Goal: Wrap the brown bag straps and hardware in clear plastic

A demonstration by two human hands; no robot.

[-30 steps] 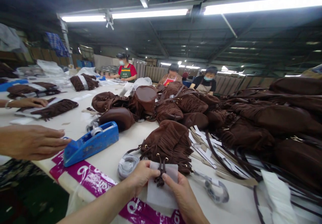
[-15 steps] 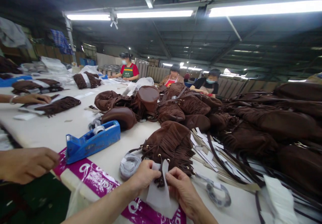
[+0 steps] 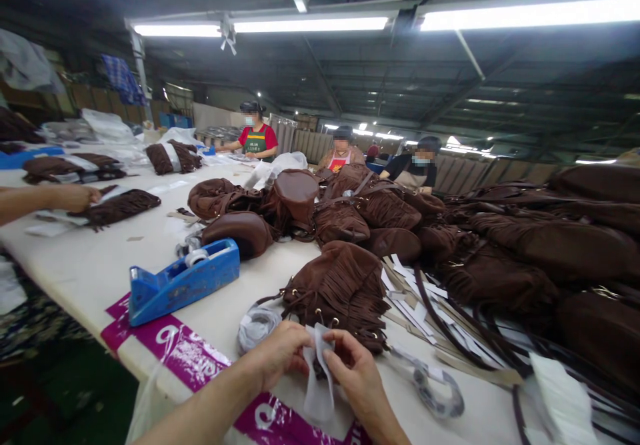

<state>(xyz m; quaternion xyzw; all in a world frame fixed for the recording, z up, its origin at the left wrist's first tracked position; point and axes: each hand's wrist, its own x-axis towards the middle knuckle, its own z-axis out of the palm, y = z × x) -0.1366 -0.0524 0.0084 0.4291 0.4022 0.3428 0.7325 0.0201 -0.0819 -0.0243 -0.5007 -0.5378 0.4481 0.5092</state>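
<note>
White thin paper (image 3: 319, 402) folds upward between your hands — your left hand (image 3: 283, 358) pinches one side, your right hand (image 3: 357, 372) the other, thumb and fingers pressed together on each. Something dark shows between the folds. Just beyond your grip, the brown fringed bag (image 3: 340, 282) lies on the worktop (image 3: 95, 258). Beside your left grip sits a wrapped grey coil (image 3: 257, 328), and farther left a blue tape dispenser (image 3: 185, 288). Right of your right grip is a clear-wrapped loop (image 3: 447, 402); beneath both hands — purple printed plastic (image 3: 187, 358).
</note>
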